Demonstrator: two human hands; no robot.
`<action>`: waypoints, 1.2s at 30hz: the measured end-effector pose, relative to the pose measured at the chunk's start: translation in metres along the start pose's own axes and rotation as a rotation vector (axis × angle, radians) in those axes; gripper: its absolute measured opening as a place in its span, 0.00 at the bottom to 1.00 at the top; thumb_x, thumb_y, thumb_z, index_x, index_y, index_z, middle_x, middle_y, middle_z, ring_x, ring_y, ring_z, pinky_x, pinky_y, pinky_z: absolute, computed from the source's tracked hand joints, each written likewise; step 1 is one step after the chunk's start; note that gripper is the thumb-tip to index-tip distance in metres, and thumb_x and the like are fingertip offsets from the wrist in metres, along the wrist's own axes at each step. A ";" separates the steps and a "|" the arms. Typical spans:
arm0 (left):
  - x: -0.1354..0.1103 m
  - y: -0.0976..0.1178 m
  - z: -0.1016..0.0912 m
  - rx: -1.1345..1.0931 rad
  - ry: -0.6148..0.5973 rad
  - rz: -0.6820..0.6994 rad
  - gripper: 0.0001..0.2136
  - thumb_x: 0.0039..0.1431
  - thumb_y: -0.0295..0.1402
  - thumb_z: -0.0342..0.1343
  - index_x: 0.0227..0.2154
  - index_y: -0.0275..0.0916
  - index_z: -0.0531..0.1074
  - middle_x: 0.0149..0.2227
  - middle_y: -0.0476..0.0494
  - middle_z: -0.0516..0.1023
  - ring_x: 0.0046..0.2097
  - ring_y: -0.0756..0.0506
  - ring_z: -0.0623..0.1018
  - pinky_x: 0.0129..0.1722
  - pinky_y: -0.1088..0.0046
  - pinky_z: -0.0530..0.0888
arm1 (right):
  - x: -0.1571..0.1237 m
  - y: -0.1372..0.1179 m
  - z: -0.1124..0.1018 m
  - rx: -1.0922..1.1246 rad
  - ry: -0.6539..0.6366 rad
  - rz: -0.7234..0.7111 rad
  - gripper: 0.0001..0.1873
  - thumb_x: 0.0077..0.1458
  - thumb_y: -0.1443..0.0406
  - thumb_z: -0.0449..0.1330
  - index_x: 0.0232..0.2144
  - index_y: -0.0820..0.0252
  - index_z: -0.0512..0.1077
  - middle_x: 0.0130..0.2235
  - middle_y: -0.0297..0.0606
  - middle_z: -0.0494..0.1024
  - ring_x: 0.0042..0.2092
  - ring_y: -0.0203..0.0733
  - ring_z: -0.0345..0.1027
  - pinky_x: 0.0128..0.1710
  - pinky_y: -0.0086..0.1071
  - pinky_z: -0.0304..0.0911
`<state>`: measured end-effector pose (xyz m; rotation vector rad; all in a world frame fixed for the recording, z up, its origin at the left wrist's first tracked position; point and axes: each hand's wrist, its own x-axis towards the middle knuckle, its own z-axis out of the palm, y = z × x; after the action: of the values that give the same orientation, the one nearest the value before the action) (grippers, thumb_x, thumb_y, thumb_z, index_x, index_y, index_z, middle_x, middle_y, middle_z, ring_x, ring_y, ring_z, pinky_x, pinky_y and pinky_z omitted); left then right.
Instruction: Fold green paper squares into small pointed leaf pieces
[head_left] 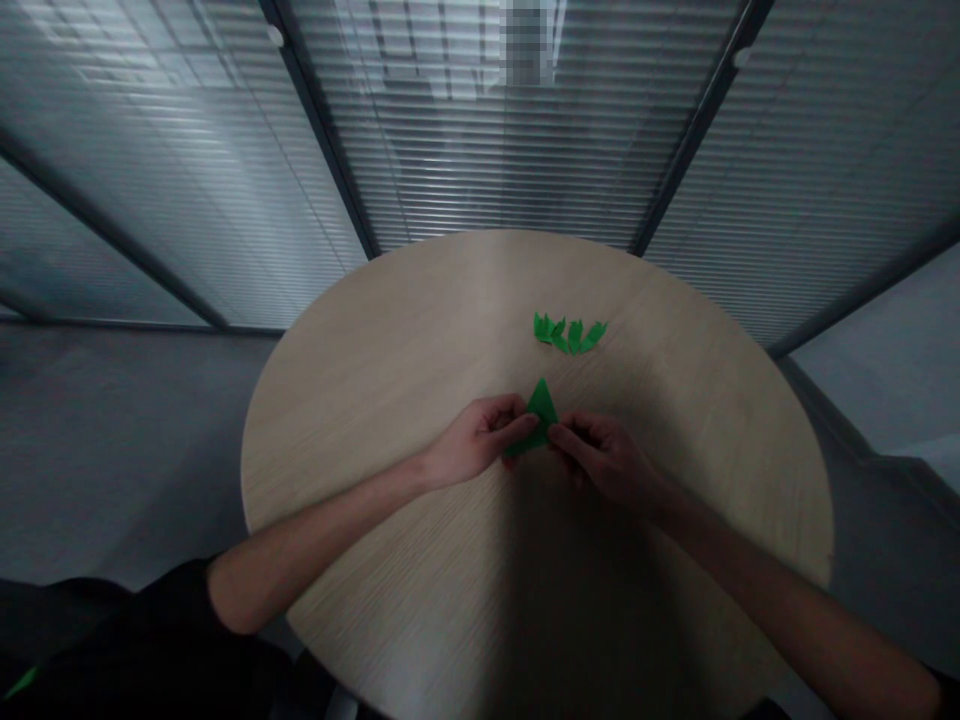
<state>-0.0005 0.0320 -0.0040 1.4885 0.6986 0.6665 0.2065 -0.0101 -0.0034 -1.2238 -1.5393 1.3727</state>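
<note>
Although cut off at far left, green sliver point(20, 683): bright against dark clothing point(165, 630); cannot tell what.
Left hand point(476, 438): grasping left side of green paper point(543, 405), thumb on top, other fingers curled and mostly out of sight.
Paper being worked: between both hands, over middle of round table point(337, 420), tip pointing away from forearms. Triangular outline, so probably partly folded and unfinished; creases and underside not readable, lower part covered by thumbs. Lifted or resting: cannot tell.
Reddish patch point(510, 463): just below paper's lower left corner, too blurred to name.
Small green pieces point(575, 337): short row on table beyond paper, apart from both hands; judged already shaped and put aside. Crowded together, exact count uncertain. How many left to make: not shown.
Right hand point(611, 455): pinching paper's lower right corner, thumb against edge; fingers in shadow, hard to separate.
</note>
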 end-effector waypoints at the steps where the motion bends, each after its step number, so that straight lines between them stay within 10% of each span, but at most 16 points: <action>1: 0.000 0.000 0.000 -0.004 -0.001 -0.002 0.21 0.65 0.51 0.57 0.31 0.36 0.68 0.27 0.53 0.67 0.26 0.53 0.70 0.24 0.78 0.70 | 0.000 0.000 0.000 0.002 0.005 -0.003 0.25 0.60 0.44 0.61 0.26 0.58 0.68 0.21 0.29 0.67 0.21 0.32 0.60 0.20 0.27 0.57; 23: 0.000 -0.001 -0.001 0.003 0.015 -0.002 0.22 0.69 0.55 0.52 0.37 0.36 0.68 0.29 0.49 0.72 0.27 0.50 0.76 0.26 0.75 0.77 | 0.003 0.001 -0.001 0.164 0.042 0.081 0.28 0.61 0.41 0.59 0.30 0.59 0.70 0.27 0.33 0.73 0.23 0.33 0.64 0.21 0.28 0.60; 36: -0.003 -0.002 -0.001 -0.073 0.073 0.093 0.28 0.62 0.31 0.61 0.63 0.45 0.59 0.43 0.47 0.71 0.32 0.52 0.77 0.27 0.77 0.78 | 0.002 0.002 0.002 -0.010 0.064 -0.013 0.28 0.64 0.41 0.56 0.27 0.58 0.68 0.23 0.31 0.69 0.22 0.33 0.62 0.20 0.28 0.58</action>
<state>-0.0032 0.0298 -0.0063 1.4418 0.6569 0.8122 0.2044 -0.0083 -0.0058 -1.2499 -1.5085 1.3067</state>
